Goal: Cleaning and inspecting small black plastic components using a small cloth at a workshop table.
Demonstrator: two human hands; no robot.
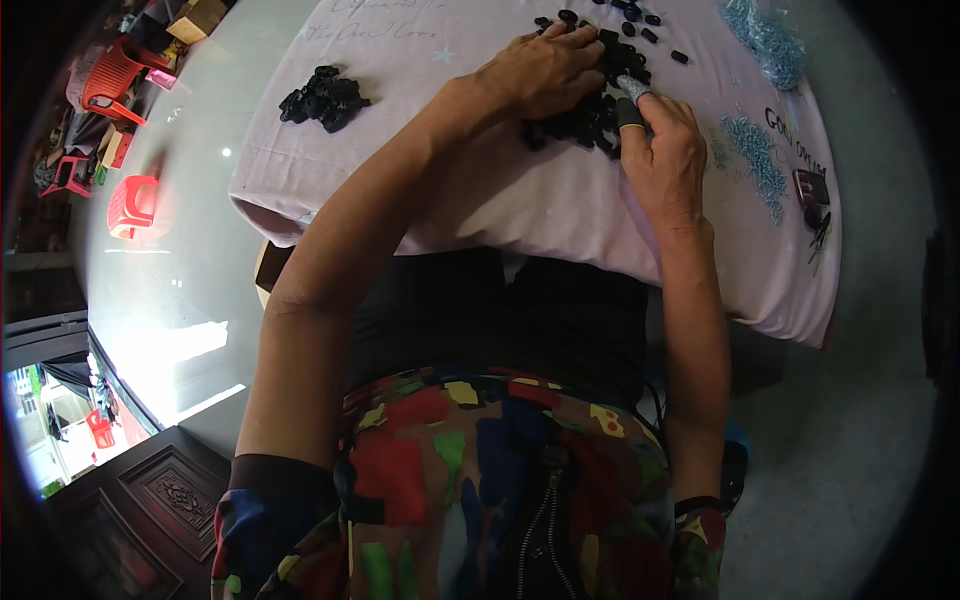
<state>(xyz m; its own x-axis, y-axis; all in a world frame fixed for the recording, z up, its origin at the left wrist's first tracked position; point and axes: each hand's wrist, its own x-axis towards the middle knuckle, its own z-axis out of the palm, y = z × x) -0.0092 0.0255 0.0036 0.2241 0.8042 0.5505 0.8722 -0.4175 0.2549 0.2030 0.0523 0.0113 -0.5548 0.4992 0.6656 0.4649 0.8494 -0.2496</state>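
My left hand lies palm down over a heap of small black pieces on the pink cloth; what is under its palm is hidden. At the heap's right edge is my right hand, with a grey cover on one fingertip and a dark one on the thumb. Whether it pinches a piece cannot be told. Loose black pieces are scattered beyond the hands. A separate black pile sits to the left on the cloth.
Small blue pieces are spread at the right, below a clear bag of blue pieces. A dark red object with keys lies near the right edge. Red plastic stools and a red chair stand on the floor at left.
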